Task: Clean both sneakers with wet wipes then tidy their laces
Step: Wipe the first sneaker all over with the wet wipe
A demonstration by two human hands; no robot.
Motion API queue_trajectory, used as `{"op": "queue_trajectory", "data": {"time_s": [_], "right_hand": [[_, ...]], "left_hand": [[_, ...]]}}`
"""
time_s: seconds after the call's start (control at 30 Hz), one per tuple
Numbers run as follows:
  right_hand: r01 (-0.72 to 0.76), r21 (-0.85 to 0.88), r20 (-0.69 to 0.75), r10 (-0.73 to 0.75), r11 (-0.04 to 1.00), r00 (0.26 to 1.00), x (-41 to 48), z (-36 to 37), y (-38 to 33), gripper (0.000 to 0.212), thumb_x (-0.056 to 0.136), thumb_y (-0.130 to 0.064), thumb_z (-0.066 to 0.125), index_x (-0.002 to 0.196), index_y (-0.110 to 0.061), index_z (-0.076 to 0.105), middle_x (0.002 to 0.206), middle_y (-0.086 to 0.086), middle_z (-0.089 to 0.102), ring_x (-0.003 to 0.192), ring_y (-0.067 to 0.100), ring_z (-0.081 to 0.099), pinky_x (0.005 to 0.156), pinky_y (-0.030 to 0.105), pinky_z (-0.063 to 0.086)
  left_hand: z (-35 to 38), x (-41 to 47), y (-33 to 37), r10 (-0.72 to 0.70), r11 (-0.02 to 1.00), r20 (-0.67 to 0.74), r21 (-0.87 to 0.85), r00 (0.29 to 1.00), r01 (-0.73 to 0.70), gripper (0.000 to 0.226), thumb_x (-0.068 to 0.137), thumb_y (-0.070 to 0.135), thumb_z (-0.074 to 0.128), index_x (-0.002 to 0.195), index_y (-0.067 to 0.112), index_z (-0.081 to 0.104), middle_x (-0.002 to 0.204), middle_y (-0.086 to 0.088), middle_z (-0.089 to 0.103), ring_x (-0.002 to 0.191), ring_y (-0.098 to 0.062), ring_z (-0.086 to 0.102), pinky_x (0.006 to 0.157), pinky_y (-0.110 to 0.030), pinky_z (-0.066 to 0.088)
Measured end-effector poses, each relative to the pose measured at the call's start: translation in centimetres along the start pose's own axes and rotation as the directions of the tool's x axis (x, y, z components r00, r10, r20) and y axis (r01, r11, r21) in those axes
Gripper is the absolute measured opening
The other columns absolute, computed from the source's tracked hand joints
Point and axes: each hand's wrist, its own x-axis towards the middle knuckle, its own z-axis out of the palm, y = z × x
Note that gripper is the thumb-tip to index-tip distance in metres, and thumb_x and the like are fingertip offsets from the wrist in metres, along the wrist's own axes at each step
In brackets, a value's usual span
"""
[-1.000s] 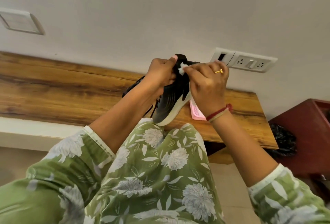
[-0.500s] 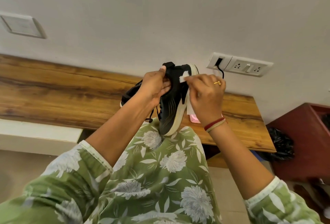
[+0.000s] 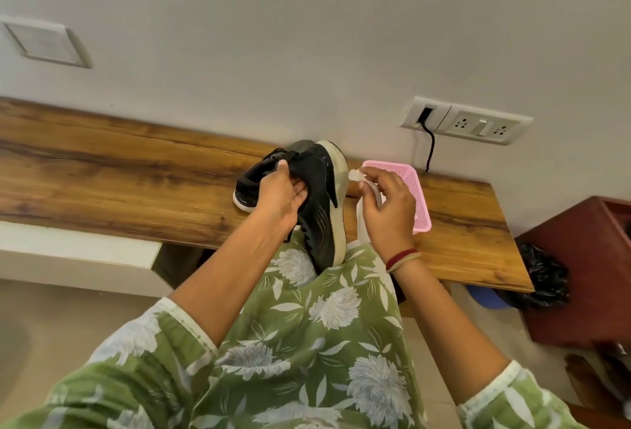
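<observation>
The left hand (image 3: 280, 196) gripped a black sneaker (image 3: 319, 189) from its open side, with the thumb over the collar and the fingers curled against the upper. The sneaker stood tilted, heel up and toe down on the green floral lap (image 3: 307, 326), at the front edge of the bench (image 3: 102, 172). Its pale sole faced the right hand (image 3: 389, 210). That hand pinched a wipe (image 3: 355, 176) between thumb and fingertips, just beside the sole near the heel. Whether the wipe touched the sole could not be told. The rest of the wipe hung down under the palm. A second sneaker (image 3: 249, 186) lay on the bench behind the left hand and was partly hidden by it. A pink basket (image 3: 415, 189) sat on the bench behind the right hand. On the wall above it was a socket plate (image 3: 478, 123), with a black cable (image 3: 431, 148) dropping from it to the bench. Another plate (image 3: 44, 42) was on the wall at the far left. A red cabinet (image 3: 580, 258) stood to the right of the bench, with a black bag (image 3: 546, 278) between them
</observation>
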Motion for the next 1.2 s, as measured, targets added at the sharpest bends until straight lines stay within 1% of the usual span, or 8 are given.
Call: {"op": "queue_trajectory", "data": {"time_s": [0.23,0.33,0.57,0.73,0.87,0.97,1.03,1.2], "right_hand": [[-0.243,0.250,0.065,0.235,0.937,0.970,0.3,2.0,-1.1,0.021,0.087,-0.008,0.062,0.106,-0.016,0.067,0.102,-0.004,0.067,0.098,0.010,0.062,0.088,0.028,0.052],[-0.277,0.334,0.095,0.260,0.901,0.961,0.3,2.1,-2.1,0.019,0.088,-0.006,0.061,0.103,-0.016,0.067,0.098,-0.005,0.067,0.093,0.008,0.062,0.083,0.019,0.051],[-0.368,0.469,0.100,0.366,0.803,0.925,-1.2,2.4,-3.3,0.017,0.089,-0.003,0.059,0.101,-0.013,0.064,0.100,0.003,0.066,0.094,0.011,0.061,0.083,0.016,0.049],[-0.290,0.467,0.000,0.328,0.836,0.945,-2.8,1.9,-4.1,0.020,0.089,-0.003,0.059,0.104,-0.016,0.064,0.100,-0.007,0.065,0.095,-0.001,0.060,0.083,0.011,0.046],[-0.182,0.394,-0.077,0.230,0.901,0.970,-2.2,1.4,-4.3,0.024,0.088,-0.004,0.061,0.104,-0.020,0.064,0.100,-0.009,0.065,0.096,-0.003,0.059,0.084,0.011,0.045],[-0.161,0.379,-0.111,0.217,0.911,0.970,-0.8,1.0,-4.0,0.024,0.086,-0.005,0.062,0.105,-0.019,0.066,0.101,-0.005,0.066,0.099,0.006,0.062,0.087,0.022,0.049],[-0.109,0.319,-0.112,0.151,0.942,0.982,-0.3,0.8,-3.7,0.023,0.085,-0.004,0.063,0.105,-0.015,0.068,0.100,-0.004,0.067,0.096,0.007,0.062,0.087,0.023,0.049],[0.126,0.005,0.026,-0.127,0.992,0.992,0.2,1.5,-3.6,0.023,0.083,0.000,0.062,0.103,-0.008,0.071,0.095,0.010,0.067,0.087,0.020,0.062,0.076,0.017,0.041]], "left_hand": [[-2.2,-0.3,0.0,0.022,1.000,0.032,-0.017,0.999,-0.022,0.038,0.098,0.035,0.047,0.126,0.008,0.050,0.114,-0.011,0.062,0.104,-0.022,0.060,0.090,-0.033,0.050],[-3.7,-0.5,0.2,0.052,0.997,0.032,0.049,0.998,-0.054,0.035,0.090,0.022,0.063,0.120,0.008,0.051,0.104,-0.010,0.067,0.099,-0.020,0.066,0.066,-0.025,0.057],[-5.5,-1.2,0.6,0.175,0.925,0.095,0.325,0.980,-0.197,0.083,0.076,0.003,0.076,0.134,0.030,0.024,0.127,-0.006,0.045,0.108,-0.026,0.059,0.069,-0.029,0.057],[-5.1,-1.7,0.4,0.233,0.729,0.261,0.590,0.937,-0.345,0.067,0.078,0.016,0.076,0.134,0.027,0.042,0.126,-0.004,0.053,0.106,-0.018,0.060,0.075,-0.032,0.058],[-4.6,-2.4,-0.2,0.373,0.317,0.377,0.807,0.848,-0.498,0.069,0.072,0.039,0.078,0.133,0.029,0.048,0.118,0.006,0.058,0.109,-0.012,0.057,0.095,-0.034,0.049],[-4.3,-3.0,-0.6,0.440,0.106,0.421,0.852,0.793,-0.512,0.078,0.071,0.049,0.077,0.138,0.028,0.045,0.128,0.002,0.058,0.116,-0.016,0.055,0.094,-0.030,0.046],[-4.2,-2.9,-1.0,0.461,0.029,0.421,0.873,0.781,-0.488,0.085,0.067,0.056,0.076,0.140,0.030,0.042,0.130,-0.003,0.053,0.119,-0.020,0.051,0.094,-0.031,0.043],[-4.2,-2.0,-1.1,0.508,0.049,0.399,0.872,0.763,-0.488,0.080,0.067,0.052,0.078,0.135,0.022,0.049,0.139,-0.007,0.041,0.128,-0.023,0.042,0.103,-0.032,0.036]]}}
